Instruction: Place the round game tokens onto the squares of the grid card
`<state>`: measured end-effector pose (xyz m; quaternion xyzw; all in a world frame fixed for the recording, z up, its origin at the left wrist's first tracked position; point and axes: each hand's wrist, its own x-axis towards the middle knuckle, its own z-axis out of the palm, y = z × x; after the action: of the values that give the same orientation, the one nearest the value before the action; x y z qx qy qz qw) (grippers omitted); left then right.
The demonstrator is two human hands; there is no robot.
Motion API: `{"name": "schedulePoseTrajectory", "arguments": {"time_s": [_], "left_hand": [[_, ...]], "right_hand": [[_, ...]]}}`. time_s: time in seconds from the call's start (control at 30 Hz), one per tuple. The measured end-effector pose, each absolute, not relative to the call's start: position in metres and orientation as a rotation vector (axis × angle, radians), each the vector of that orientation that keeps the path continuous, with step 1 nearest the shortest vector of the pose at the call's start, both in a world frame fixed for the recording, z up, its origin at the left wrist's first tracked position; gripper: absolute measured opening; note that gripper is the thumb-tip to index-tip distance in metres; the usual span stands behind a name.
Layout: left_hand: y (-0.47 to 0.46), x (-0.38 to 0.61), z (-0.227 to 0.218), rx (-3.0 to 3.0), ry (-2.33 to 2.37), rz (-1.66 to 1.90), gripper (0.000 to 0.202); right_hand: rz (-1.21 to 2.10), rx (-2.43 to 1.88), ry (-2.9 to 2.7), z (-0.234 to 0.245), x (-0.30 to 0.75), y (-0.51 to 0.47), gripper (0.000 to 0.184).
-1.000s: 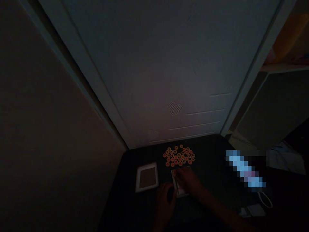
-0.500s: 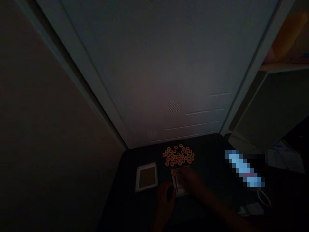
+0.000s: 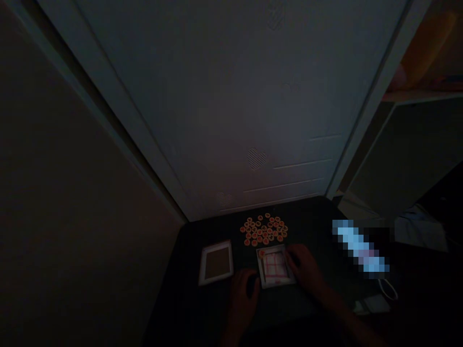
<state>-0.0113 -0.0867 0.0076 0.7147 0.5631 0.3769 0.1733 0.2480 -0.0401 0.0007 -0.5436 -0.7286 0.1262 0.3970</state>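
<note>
A shallow white square box lies on the dark table. Inside is a white sheet with pink-red grid lines, and one round Chinese chess piece sits in the far left corner. My right hand has its fingers curled at the box's right rim, closed on that edge as far as the dim light shows. Close beside the left rim rests my left hand, its fingers bent and a gap between thumb and fingers. Nothing shows in it. Beyond the box, several round Chinese chess pieces lie in a loose cluster.
Left of the box lies a white-rimmed square lid or tray with a brown middle. A pale panel with embossed hearts rises behind the table. At the right are a bright pixelated object, a white cord loop and a shelf.
My right hand has drawn back from inside the box to its right rim, uncovering the grid sheet. The box sits slightly farther right, away from my left hand. The camera view has shifted a little.
</note>
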Motion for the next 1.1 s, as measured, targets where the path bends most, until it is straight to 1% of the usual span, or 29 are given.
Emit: {"name": "schedulePoseTrajectory", "arguments": {"time_s": [0.13,0.27,0.57,0.83,0.97,1.1], "left_hand": [[-0.086,-0.011,0.007,2.036,1.602,1.051,0.019],[-0.086,-0.011,0.008,2.03,1.606,1.043,0.019],[-0.086,-0.011,0.009,2.022,1.587,1.03,0.018],[-0.088,-0.012,0.003,1.947,1.579,1.049,0.022],[-0.084,-0.013,0.013,1.949,1.56,1.073,0.024],[-0.064,-0.02,0.034,2.028,1.55,1.103,0.023]], "right_hand": [[0.314,-1.358,-1.833,-0.005,0.244,-0.042,0.015],[0.335,-1.335,-1.833,-0.009,0.24,-0.044,0.017],[0.348,-1.33,-1.774,-0.009,0.235,-0.045,0.018],[0.279,-1.392,-1.779,-0.013,0.263,-0.04,0.018],[0.208,-1.431,-1.738,-0.021,0.285,-0.043,0.019],[0.203,-1.451,-1.729,-0.027,0.296,-0.051,0.021]]}}
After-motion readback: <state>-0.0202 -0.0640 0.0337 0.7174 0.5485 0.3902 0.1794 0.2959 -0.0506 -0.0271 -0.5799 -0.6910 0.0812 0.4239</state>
